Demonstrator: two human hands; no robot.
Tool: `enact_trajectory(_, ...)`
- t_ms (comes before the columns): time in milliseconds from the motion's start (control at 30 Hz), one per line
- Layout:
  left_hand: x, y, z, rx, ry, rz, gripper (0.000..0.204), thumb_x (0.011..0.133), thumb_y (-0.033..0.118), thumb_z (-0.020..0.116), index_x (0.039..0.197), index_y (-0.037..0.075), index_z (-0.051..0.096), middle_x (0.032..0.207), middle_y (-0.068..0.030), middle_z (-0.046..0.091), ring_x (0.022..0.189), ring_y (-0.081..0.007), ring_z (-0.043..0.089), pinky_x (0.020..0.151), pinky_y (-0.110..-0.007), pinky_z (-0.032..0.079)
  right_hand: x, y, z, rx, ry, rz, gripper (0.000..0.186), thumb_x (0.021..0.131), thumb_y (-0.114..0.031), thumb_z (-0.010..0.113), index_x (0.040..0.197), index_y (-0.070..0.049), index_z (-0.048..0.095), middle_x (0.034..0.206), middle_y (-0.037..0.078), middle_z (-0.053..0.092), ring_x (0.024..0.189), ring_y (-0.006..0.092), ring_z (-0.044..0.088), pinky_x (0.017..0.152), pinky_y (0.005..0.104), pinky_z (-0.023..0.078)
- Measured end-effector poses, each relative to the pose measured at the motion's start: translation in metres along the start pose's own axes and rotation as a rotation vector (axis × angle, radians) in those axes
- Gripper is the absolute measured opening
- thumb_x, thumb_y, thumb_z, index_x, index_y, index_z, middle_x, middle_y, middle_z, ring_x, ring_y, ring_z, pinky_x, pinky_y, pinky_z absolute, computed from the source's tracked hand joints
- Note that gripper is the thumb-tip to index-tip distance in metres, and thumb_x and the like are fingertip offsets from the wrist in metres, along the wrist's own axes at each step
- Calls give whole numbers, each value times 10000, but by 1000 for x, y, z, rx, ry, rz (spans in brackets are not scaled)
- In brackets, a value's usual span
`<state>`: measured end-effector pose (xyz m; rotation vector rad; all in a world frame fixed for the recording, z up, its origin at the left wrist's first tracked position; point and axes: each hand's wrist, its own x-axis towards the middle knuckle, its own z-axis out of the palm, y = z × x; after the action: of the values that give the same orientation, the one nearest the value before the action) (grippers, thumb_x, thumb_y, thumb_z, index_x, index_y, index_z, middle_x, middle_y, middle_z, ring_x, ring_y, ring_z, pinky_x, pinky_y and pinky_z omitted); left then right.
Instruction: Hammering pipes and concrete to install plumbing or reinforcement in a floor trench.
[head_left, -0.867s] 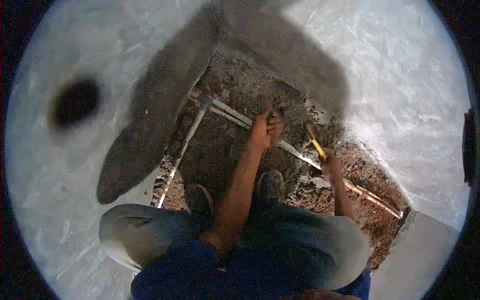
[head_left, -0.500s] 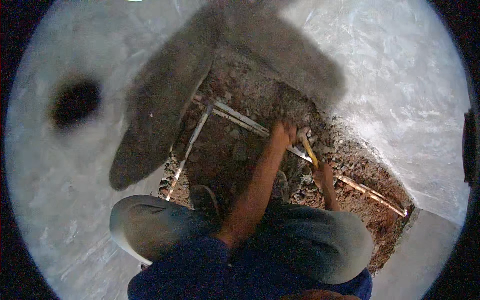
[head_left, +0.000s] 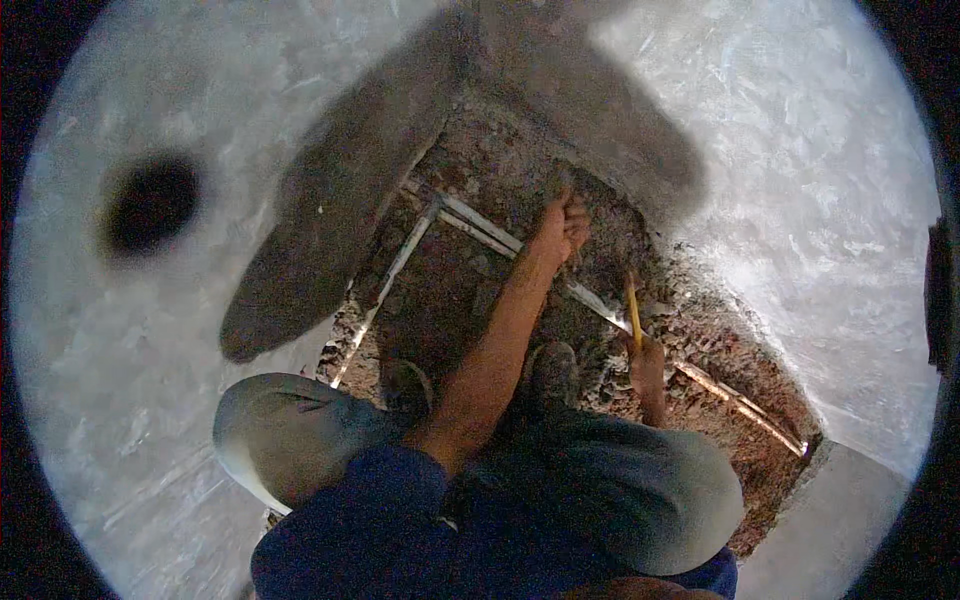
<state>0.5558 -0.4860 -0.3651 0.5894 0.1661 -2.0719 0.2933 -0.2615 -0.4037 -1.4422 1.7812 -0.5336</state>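
My left hand (head_left: 562,228) is closed above dark, rough soil (head_left: 480,145), past a long pale strip (head_left: 600,302). A dim, narrow shape sticks up from its fingers, too dark to name. My right hand (head_left: 646,358) grips the yellow handle of a hammer (head_left: 634,308), nearly upright over the strip. The hammer's head end is lost in the dark. The strip runs from upper left to lower right, partly hidden by my left forearm, and meets a second pale strip (head_left: 390,275) at a corner.
My shoes (head_left: 553,372) stand in the dug soil, below my bent knees. Smooth grey walls (head_left: 800,200) rise on both sides and meet in a corner beyond my hands, with broad shadows on them. Broken, reddish earth (head_left: 740,380) lies at the right, along the wall's foot.
My left hand has moved up and away from the hammer, farther toward the corner. The hammer has swung from leaning left to nearly upright, and my right hand has shifted slightly nearer.
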Motion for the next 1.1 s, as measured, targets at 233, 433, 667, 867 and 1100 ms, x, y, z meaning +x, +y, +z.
enact_trajectory(233,-43,-46,4,-99,105,57,364,898,413,420,697,116,482,572,-1,413,413,-109,321,346,-247,266,-10,-43,-24,-178,282,-75,378,838,-326,588,613,-51,462,494,2,336,450,122,281,440,310,236)
enact_trajectory(433,9,10,-5,-377,35,-7,449,958,367,301,596,116,387,496,22,300,383,-109,234,336,-248,249,-2,-93,-22,-80,270,-74,409,813,-331,631,586,-41,454,508,0,396,464,96,328,427,299,248)
enact_trajectory(667,23,14,-2,-832,-300,-180,271,860,296,446,703,79,490,575,-25,419,434,-119,346,370,-208,295,3,-166,-25,220,384,-224,264,780,-203,665,632,-46,512,566,-35,460,503,64,382,451,250,306)
enact_trajectory(867,22,31,5,-544,-366,-76,220,826,216,449,647,88,463,546,-1,373,444,-110,330,380,-221,295,21,-209,-35,66,248,-310,207,837,-190,544,695,-43,514,598,18,388,585,139,395,606,281,360)
enact_trajectory(1100,43,45,4,-584,91,17,236,896,129,327,673,68,372,611,-28,335,485,-158,291,410,-307,310,64,-227,-6,-445,-37,-191,231,848,-195,470,776,19,518,728,163,500,649,281,479,634,385,397)
